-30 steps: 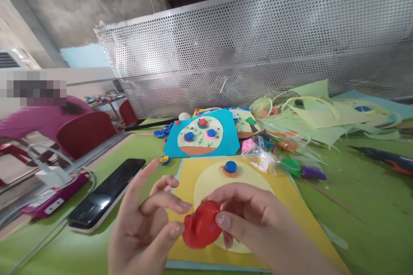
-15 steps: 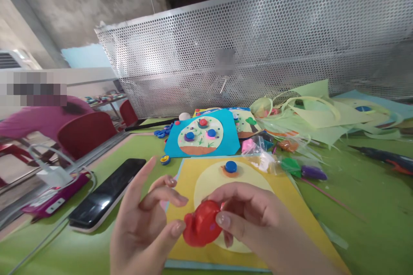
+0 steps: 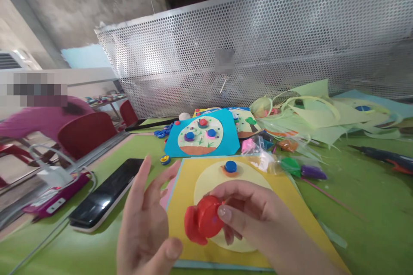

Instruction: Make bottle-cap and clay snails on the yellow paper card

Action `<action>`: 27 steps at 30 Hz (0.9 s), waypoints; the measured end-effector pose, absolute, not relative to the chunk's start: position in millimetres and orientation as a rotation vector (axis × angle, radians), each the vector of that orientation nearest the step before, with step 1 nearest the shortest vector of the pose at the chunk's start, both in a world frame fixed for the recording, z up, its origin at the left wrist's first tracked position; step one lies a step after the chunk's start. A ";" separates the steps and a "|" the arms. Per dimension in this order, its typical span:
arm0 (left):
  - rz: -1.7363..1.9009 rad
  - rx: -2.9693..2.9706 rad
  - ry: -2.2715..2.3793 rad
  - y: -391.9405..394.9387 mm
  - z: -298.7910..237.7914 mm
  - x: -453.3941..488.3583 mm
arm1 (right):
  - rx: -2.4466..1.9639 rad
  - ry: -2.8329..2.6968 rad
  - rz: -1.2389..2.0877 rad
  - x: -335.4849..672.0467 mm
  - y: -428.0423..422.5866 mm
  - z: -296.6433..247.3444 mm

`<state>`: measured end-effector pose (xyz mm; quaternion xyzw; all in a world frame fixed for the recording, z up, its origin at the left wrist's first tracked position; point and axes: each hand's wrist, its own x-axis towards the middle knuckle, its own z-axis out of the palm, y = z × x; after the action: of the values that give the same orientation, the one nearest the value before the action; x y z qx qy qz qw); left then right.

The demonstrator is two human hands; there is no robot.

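Observation:
Between the thumb and fingers of my right hand [image 3: 254, 215] is a red clay piece with a round cap [image 3: 209, 219]; a curved red strip wraps its left side. My left hand [image 3: 145, 227] is open just left of the clay piece, thumb and fingers spread, not touching it. Both hands are above a yellow sheet [image 3: 298, 210] that carries a pale yellow oval [image 3: 206, 180]. At the oval's top sits a blue cap [image 3: 230, 166] on an orange clay base.
Left lie a black phone [image 3: 106, 197] and a purple power strip [image 3: 56, 200] with cables. Behind is a decorated blue sheet [image 3: 171, 144]. Bagged clay [image 3: 266, 161], paper scraps [image 3: 322, 116] and a black pointed tool [image 3: 383, 154] lie right. A person in pink [image 3: 64, 116] is at far left.
My left hand has come away from the red clay piece, its fingers spreading and straightening. The piece has turned slightly in my right hand, which stays nearly in place.

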<state>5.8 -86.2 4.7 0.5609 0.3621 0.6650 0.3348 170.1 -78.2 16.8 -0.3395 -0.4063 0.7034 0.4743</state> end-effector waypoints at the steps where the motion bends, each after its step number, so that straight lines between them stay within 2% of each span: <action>1: 1.734 1.499 0.930 -86.3 4.0 7.3 | -0.820 -0.964 1.743 170.3 -77.6 17.4; 10: 1.701 1.820 0.949 -75.5 -14.0 4.5 | -0.756 -0.978 1.854 171.4 -75.7 14.8; 16: 1.580 1.983 0.991 -72.5 1.0 -26.9 | -0.780 -0.952 1.700 180.1 -67.4 13.7; 17: 1.521 2.131 1.072 -72.8 -0.9 -36.6 | -0.801 -0.953 1.664 182.2 -64.2 13.3; 19: 1.082 2.550 1.345 -74.5 -11.1 -54.5 | -0.858 -0.960 1.612 184.5 -57.0 10.2; 22: 0.633 2.638 1.510 -79.3 -32.6 -69.4 | -1.004 -0.971 1.568 181.5 -46.5 -0.4; 27: 0.447 2.866 1.351 -85.6 -42.2 -68.4 | -1.114 -0.933 1.529 170.0 -40.3 -20.6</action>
<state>-68.4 -85.6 -42.2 0.8953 0.4221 0.1395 -0.0291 170.0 -40.3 -20.6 -0.4593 -0.3847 0.6305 0.4935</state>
